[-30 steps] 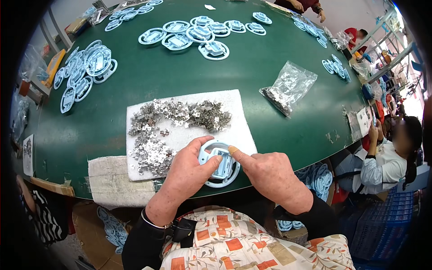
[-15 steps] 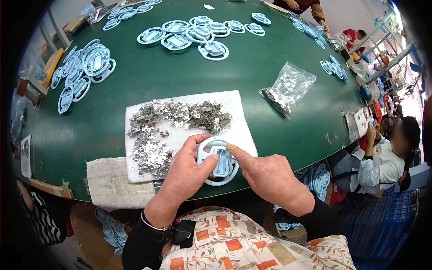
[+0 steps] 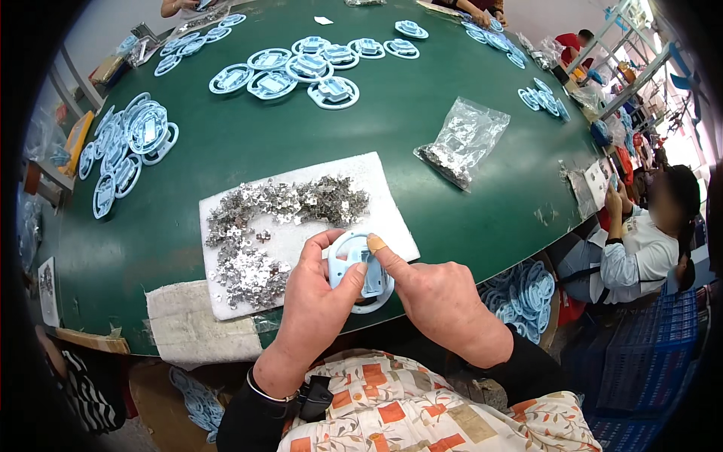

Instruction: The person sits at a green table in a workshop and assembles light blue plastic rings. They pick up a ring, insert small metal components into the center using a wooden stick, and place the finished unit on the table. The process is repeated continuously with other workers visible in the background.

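Note:
A light-blue plastic wheel-shaped part, ring-rimmed with a recessed centre, is held over the table's near edge. My left hand wraps its left side, thumb lying across the centre and fingers behind the rim. Against its upper right presses the index finger of my right hand, which wears a tan covering near the tip; the other fingers are curled by the rim, and the thumb is hidden. Whether a small piece sits under that fingertip I cannot tell. Just beyond, a white foam board carries heaps of small silvery metal pieces.
More blue wheels lie across the green table, with a stack at left. A clear bag of metal pieces rests right of the board. A folded cloth lies near left. Co-workers sit around; one is at right.
The view has shifted slightly, so the table's things appear a little further left. My right index finger has moved slightly on the wheel's upper part; both hands stay on it.

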